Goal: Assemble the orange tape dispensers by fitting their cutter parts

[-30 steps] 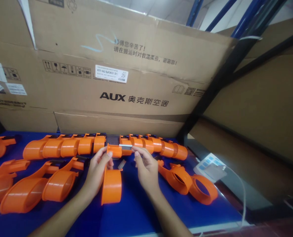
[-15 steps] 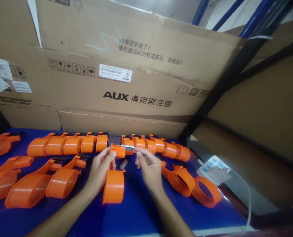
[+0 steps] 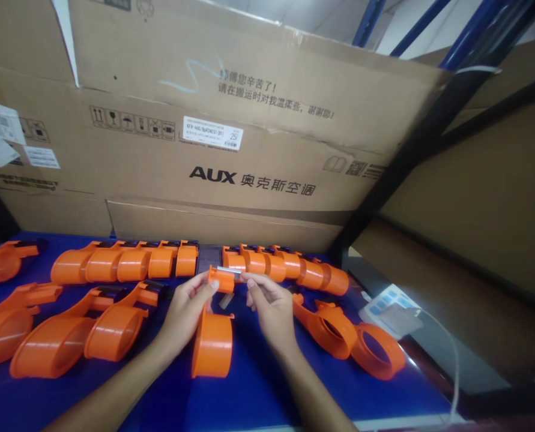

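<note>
My left hand (image 3: 188, 306) is closed around the narrow upper end of an orange plastic tape dispenser (image 3: 213, 348), whose wide ring hangs below the fingers. Between the thumb and fingertips of my right hand (image 3: 271, 303) is one end of a thin silver metal blade (image 3: 229, 270). That strip lies along the top edge of the dispenser's head; whether it is seated there cannot be seen. Just behind the dispenser, a second small metal strip (image 3: 226, 300) rests on the blue tabletop (image 3: 249, 384).
Orange dispensers with dark parts (image 3: 102, 264) line the back left, and another row (image 3: 276, 264) stands at the back right. Larger ones lie front left (image 3: 53, 345); bare orange rings (image 3: 377, 354) lie to the right, near a white-blue packet (image 3: 393, 309). A cardboard wall (image 3: 159, 162) rises behind.
My left hand has shifted slightly right with the dispenser, bringing its head further under the blade. The blade has tilted and now shows a narrower face. My right hand has barely moved.
</note>
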A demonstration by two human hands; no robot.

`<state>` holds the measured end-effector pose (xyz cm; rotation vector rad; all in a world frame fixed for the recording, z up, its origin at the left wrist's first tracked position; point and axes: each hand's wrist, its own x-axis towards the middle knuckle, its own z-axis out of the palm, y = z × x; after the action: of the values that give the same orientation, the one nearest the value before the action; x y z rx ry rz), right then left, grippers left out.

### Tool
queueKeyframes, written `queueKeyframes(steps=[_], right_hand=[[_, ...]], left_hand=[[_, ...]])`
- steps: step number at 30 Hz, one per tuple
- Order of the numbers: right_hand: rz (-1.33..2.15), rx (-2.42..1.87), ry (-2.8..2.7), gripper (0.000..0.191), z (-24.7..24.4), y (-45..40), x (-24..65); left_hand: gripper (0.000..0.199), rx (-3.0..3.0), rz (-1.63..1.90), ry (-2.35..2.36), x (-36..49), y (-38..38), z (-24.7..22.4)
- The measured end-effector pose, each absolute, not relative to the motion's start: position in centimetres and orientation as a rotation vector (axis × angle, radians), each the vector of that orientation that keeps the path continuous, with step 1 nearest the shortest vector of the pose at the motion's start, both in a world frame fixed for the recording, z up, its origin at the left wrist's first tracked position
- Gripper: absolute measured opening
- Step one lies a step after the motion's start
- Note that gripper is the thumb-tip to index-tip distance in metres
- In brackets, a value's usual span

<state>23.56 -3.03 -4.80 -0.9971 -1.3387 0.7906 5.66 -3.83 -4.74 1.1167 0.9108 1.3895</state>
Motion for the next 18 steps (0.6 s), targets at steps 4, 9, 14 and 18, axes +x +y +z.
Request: queueKeyframes(steps=[4,9,14,18], right_hand=[[0.797,-1.006,-1.365,0.028,-4.9,-3.0,23.4],[0.815,-1.019,-1.361,0.027,-5.0,-2.9,23.5],[0.830,-0.998,-1.389,0.030,-5.5,-2.9,22.9],[0.681,-0.995,-1.680,0.033,-5.8,-3.5,21.9]], left_hand=[[0.031,1.124,1.377,0.908,5.9,-4.1,-4.1],[0.030,1.141,1.365,0.911,6.0,-4.1,-4.0],[0.034,0.949,1.406,0.955,5.7,-3.9,-4.8],[0.040,0.775,1.510,0.943,4.2,-2.9,-4.6]])
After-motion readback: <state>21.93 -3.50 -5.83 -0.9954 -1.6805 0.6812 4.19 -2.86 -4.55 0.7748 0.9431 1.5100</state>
